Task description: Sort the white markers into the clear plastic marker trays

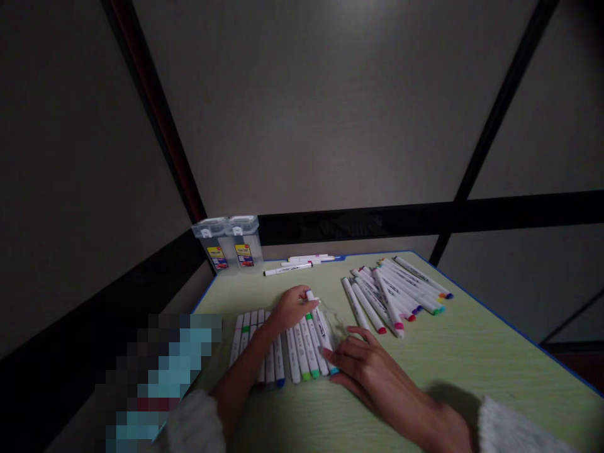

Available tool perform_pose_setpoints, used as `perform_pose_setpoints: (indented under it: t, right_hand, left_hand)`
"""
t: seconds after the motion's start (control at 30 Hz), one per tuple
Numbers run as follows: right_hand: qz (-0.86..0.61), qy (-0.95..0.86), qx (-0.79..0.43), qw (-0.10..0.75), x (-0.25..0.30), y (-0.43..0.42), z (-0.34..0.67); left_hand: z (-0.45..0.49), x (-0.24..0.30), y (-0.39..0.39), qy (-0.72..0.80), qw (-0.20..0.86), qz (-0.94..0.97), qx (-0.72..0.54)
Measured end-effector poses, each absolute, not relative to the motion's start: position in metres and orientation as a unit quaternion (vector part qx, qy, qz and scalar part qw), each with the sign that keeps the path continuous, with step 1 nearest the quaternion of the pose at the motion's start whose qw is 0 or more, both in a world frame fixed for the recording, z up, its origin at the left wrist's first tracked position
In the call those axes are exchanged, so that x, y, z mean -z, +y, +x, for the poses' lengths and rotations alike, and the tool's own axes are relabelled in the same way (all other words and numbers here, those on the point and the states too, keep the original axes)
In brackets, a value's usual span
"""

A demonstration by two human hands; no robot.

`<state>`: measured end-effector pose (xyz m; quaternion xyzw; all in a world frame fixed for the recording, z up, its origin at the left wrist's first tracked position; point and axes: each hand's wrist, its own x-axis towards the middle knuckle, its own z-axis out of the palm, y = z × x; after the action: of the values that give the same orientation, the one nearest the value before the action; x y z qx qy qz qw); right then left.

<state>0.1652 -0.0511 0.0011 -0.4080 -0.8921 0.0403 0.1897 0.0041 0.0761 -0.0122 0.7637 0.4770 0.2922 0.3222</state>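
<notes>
A white marker (322, 328) with a blue lower end lies slanted at the right end of a row of markers (297, 352). My left hand (290, 311) pinches its upper end between thumb and fingers. Thumb and forefinger of my right hand (365, 362) close on its lower end, while the other fingers are bent above the table. The row's markers lie side by side, with green, blue and dark ends towards me. My left hand and forearm hide part of the row. Something clear, like thin plastic (337, 319), shows just right of the held marker.
A loose pile of markers (391, 292) lies on the right of the green table (491, 358). Several more markers (289, 269) lie at the back edge. Two clear lidded boxes (245, 245) stand at the back left corner. A blurred-out patch (174, 371) is at left.
</notes>
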Motion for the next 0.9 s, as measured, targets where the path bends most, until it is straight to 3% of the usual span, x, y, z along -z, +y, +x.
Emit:
perform_pose_setpoints:
  t: [0.9]
  right_hand:
    - [-0.414, -0.883, -0.091, 0.203, -0.0034, -0.0512, 0.1645]
  left_hand:
    - [0.0088, 0.0145, 0.0764, 0.477, 0.355, 0.742, -0.311]
